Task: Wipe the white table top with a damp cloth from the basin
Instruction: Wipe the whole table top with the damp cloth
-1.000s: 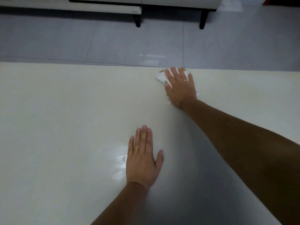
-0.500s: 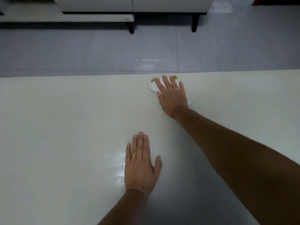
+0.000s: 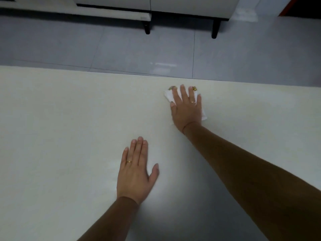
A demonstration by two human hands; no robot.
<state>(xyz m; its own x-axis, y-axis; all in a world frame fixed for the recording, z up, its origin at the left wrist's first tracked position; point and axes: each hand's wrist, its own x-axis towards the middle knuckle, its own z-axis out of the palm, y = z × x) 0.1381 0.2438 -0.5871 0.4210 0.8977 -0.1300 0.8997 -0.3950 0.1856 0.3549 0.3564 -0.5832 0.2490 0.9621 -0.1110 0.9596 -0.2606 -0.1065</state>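
The white table top (image 3: 60, 127) fills the lower two thirds of the view. My right hand (image 3: 187, 110) lies flat, palm down, on a small white cloth (image 3: 168, 95) with green and yellow marks at its far corners, close to the table's far edge. The cloth shows only at the hand's left and right sides. My left hand (image 3: 136, 173) rests flat on the bare table nearer to me, fingers together, holding nothing. No basin is in view.
Beyond the table's far edge lies a grey tiled floor (image 3: 121, 49). A white cabinet on black legs (image 3: 214, 28) stands at the far side of the floor.
My right hand with the cloth has slid a little away from the table's far edge toward me. The view has shifted. My left hand stays flat on the table.
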